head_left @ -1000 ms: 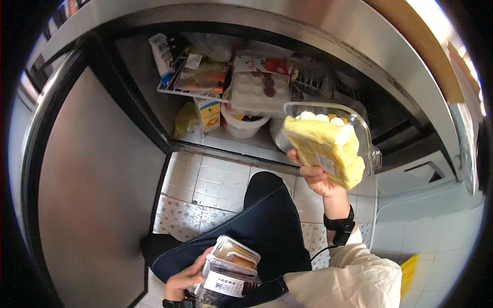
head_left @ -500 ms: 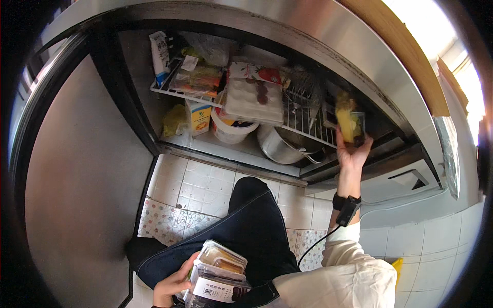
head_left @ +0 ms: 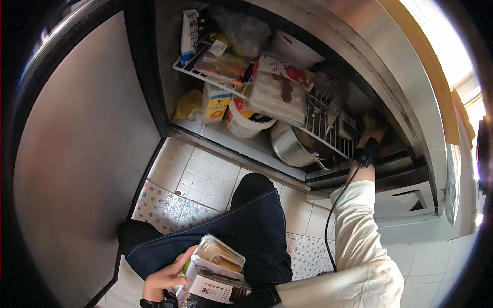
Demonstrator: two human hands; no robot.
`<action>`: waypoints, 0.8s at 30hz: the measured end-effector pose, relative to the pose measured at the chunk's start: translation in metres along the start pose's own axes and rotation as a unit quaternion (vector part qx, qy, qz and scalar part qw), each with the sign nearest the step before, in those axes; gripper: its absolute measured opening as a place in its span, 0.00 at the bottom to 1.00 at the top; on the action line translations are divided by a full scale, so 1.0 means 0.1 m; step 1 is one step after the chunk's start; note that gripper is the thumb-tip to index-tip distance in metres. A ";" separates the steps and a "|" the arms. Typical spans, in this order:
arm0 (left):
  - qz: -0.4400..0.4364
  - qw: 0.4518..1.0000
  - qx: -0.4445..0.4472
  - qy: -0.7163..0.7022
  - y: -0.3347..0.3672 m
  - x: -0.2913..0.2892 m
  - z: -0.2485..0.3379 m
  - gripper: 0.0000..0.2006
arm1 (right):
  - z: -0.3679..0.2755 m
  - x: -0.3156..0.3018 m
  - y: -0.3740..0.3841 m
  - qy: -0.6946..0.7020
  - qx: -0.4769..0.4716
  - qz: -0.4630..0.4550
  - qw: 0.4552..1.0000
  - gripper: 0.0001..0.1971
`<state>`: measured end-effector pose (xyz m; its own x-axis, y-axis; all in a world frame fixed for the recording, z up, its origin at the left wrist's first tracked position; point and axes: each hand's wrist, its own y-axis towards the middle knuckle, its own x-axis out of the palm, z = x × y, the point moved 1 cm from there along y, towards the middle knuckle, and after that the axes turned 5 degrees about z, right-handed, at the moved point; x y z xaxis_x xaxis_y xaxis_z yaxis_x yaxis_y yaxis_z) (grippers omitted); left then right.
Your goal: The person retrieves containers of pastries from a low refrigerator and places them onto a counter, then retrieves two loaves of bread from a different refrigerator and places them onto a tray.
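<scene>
My left hand [head_left: 167, 277] is closed around the edge of clear plastic food boxes that rest on my lap. One box [head_left: 222, 255] has yellowish-brown food under a clear lid; another [head_left: 218, 288] wears a white printed sleeve and has dark contents. A bit of green shows by my thumb. My right hand [head_left: 374, 129] reaches deep into the fridge, at the right end of the wire shelf [head_left: 336, 141]. Its fingers are lost in shadow, and I cannot see what they hold. Just left of it lies a small packaged item [head_left: 347, 127].
On the shelf are a whisk [head_left: 328, 92], a white lidded tray [head_left: 277, 97], and a package of orange food [head_left: 222, 65]. Below stand a steel pot [head_left: 292, 146], a white tub [head_left: 246, 120] and a carton [head_left: 215, 102]. The open fridge door [head_left: 84, 154] blocks the left side.
My right hand has moved farther into the fridge's right side. The yellow item in a clear container it held is now out of sight. My left hand keeps its boxes; the view has shifted.
</scene>
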<state>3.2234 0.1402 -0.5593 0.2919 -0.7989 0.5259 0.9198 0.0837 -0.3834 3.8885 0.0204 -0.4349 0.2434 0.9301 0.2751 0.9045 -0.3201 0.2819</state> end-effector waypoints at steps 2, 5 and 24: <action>-0.002 1.000 0.003 0.001 0.01 0.00 0.00 0.53 | 0.10 0.02 0.03 -0.024 -0.005 -0.003 1.000 0.21; -0.009 1.000 0.006 0.002 0.03 0.01 0.00 0.53 | 0.25 0.03 0.04 -0.053 -0.014 -0.006 0.998 0.20; -0.028 0.992 -0.001 0.126 0.14 -0.10 0.14 0.45 | -0.94 -0.41 -3.54 -0.090 -0.039 -0.891 0.442 0.28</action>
<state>3.2368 0.1574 -0.5589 0.1653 -0.9259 0.3396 0.9324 0.0345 -0.3598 3.5257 0.0785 -0.4595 -0.8024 -0.2862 -0.5237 -0.2974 0.9526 -0.0648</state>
